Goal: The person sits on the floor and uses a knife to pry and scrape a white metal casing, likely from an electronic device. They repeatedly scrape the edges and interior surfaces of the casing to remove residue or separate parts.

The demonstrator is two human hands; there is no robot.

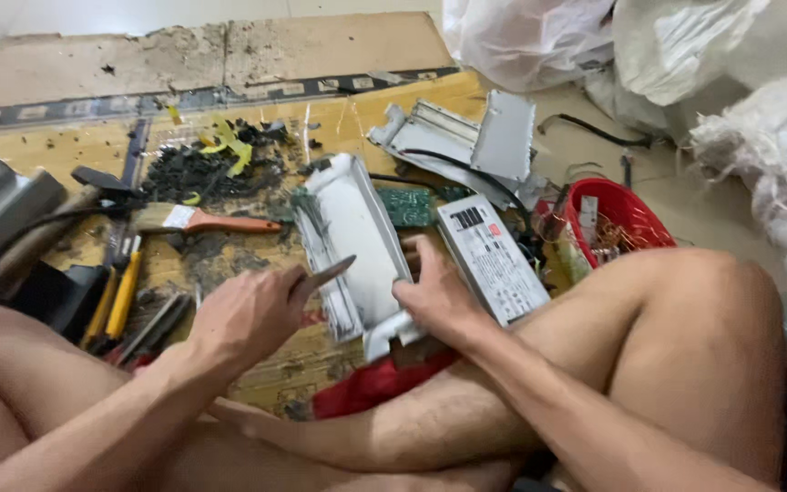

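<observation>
Cluttered floor workspace, seen from above over crossed bare legs: cardboard sheet (339, 118) spread flat, scattered with dark scraps and yellow bits. Left hand (248, 314) closed around a flat metal blade (325, 273), tip pointing right and resting on or just above a white metal casing (352, 241). Right hand (434, 296) clamped on the casing's near right edge, thumb on top, fingers tucked beneath. Casing lying lengthwise in front of the legs, between both hands, near end raised slightly off the cardboard. Just beside it to the right, a grey power supply box (494, 260) with a label on top, touching the right hand's knuckles. Green circuit board (407, 208) peeking out behind the casing. Further back, bent grey metal panels (475, 137). Red plastic basket (626, 219) at right, holding wire scraps. Paintbrush with an orange handle (202, 220) at left, near yellow-handled tools (116, 301). White sacks (685, 55) piled at upper right.
</observation>
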